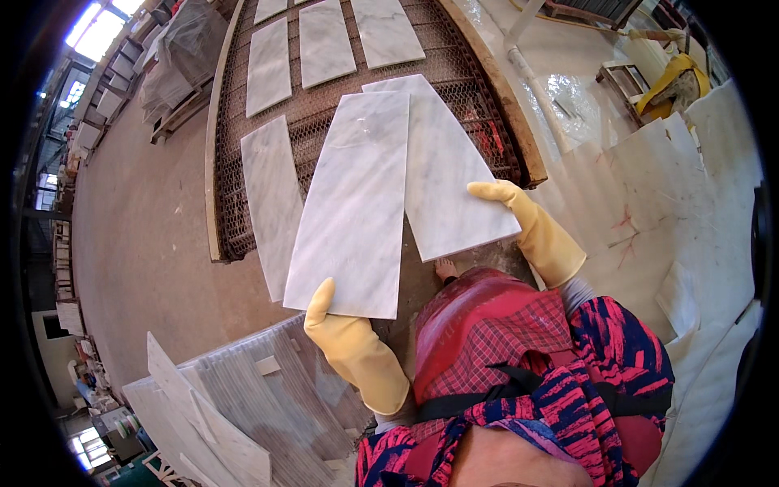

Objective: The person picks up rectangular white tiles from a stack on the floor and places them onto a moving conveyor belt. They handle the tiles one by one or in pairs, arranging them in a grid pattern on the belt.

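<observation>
My left hand [349,349], in a pale yellow rubber glove, is closed on the near left corner of a long white marble slab [357,195] with grey veins, its thumb on top. My right hand [531,223], gloved alike, is closed on the near right edge of a second marble slab [454,174], thumb on the upper face. The left slab's edge overlaps the right one. Their far ends reach over a mesh conveyor belt [312,138]. Another marble slab [272,195] lies beside them at the left, projecting past the conveyor's near end. Fingers beneath the slabs are hidden.
More marble slabs [327,40] lie in rows farther up the belt, between raised side rails [495,81]. Near my left arm stand upright slabs [235,390]. Pale sheeting [633,203] spreads at the right, and a yellow cloth [669,85] hangs on a frame.
</observation>
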Tool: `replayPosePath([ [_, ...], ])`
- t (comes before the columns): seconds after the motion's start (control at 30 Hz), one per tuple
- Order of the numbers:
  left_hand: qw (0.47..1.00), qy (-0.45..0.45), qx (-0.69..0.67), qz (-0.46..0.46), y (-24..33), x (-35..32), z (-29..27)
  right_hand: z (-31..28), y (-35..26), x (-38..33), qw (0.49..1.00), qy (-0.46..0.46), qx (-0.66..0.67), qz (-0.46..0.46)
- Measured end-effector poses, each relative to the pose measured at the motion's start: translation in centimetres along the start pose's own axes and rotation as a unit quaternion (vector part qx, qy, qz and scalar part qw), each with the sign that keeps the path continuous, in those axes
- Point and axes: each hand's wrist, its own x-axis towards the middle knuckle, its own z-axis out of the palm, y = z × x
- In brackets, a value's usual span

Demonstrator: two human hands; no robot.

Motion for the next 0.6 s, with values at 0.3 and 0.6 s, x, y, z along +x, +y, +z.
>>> replayPosePath([
  [0.3, 0.999, 0.007, -0.020, -0.033, -1.3, 2.2, -1.9, 3.4, -1.7, -1.6, 0.996, 0.073, -0.032, 0.031],
  [0.6, 0.999, -0.002, -0.033, -0.043, -2.4, 4.3, -3.6, -2.8, -1.8, -0.9, 0.968, 0.075, -0.239, 0.021],
])
